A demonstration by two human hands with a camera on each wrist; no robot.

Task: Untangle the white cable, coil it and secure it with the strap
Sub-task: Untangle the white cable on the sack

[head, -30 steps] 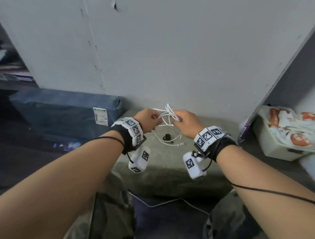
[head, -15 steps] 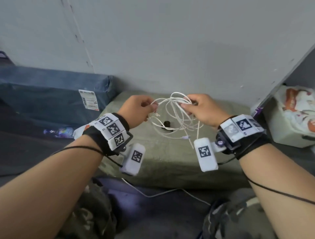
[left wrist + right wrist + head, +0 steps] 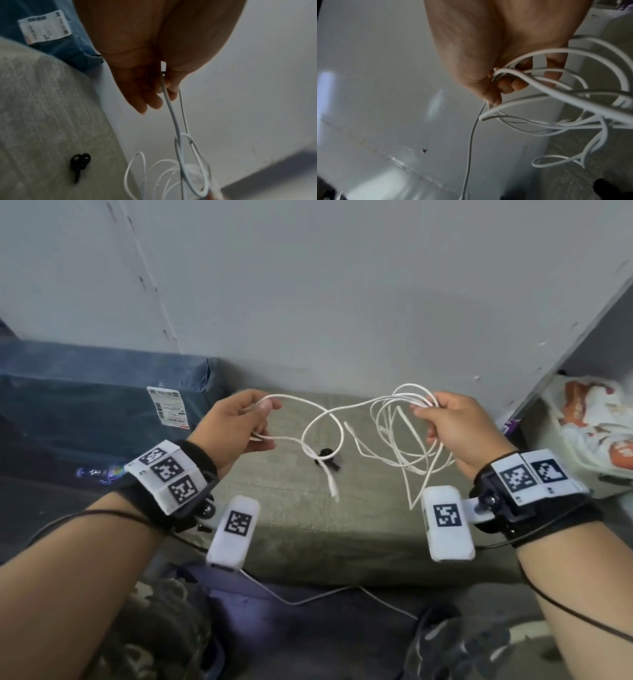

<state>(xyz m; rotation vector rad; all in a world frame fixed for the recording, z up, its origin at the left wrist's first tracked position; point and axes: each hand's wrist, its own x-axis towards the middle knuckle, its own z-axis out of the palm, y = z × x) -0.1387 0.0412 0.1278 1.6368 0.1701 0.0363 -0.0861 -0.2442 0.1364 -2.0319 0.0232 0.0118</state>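
Blue wrapped parcel (image 3: 102, 402) with a white label lies left of the left-hand grip, against the wall, apart from the hand. Left hand (image 3: 236, 429) pinches a doubled bend of the white cable (image 3: 323, 422) between thumb and fingertips; remaining fingers loosely extended in the left wrist view. Both strands run rightward from that pinch, cross in one open loop, with one free end hanging below. Black strap (image 3: 327, 460) lies on the olive cushion (image 3: 308, 525) beneath that loop, between the two grips, touching neither hand. Open air separates the hands; wall close behind, cushion front edge below both wrists. Right hand (image 3: 459, 433) clutches a bunch of several loops, fingers curled round them; tangle hangs below. Loop count there unreadable; connector ends blurred. Patterned bundle (image 3: 589, 422) right of that grip, cut off by the frame edge
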